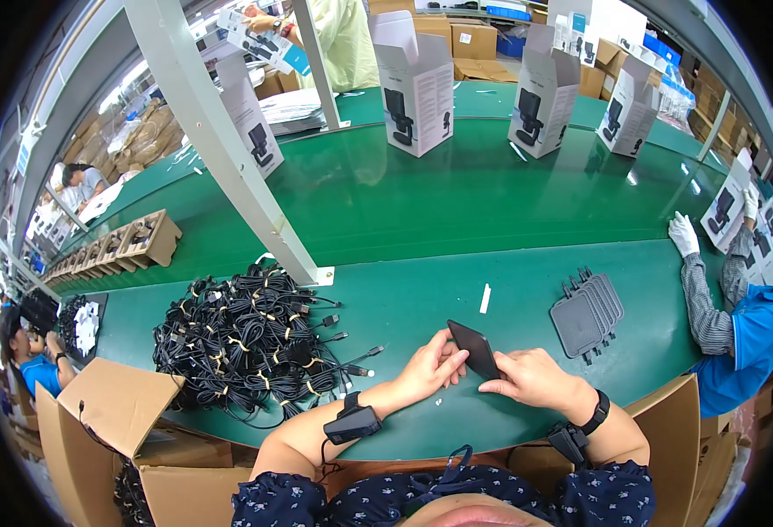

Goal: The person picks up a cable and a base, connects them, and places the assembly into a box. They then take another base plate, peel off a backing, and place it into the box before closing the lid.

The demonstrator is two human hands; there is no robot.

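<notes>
Both my hands hold one small flat black rectangular piece [473, 348] just above the green table [404, 307]. My left hand [430, 364] grips its near left edge with the fingers curled under it. My right hand [531, 376] pinches its right side, index finger stretched along the edge. A heap of bundled black cables [246, 342] tied with yellow bands lies to the left of my left hand. A fanned stack of grey square pads [586, 318] rests to the right of my right hand.
Open white product boxes [414, 83] stand on the green conveyor [456, 184] beyond. A slanted white frame post [228, 158] meets the table near the cables. An open cardboard box [114, 413] sits at lower left. A co-worker's gloved hand [683, 234] reaches in at right.
</notes>
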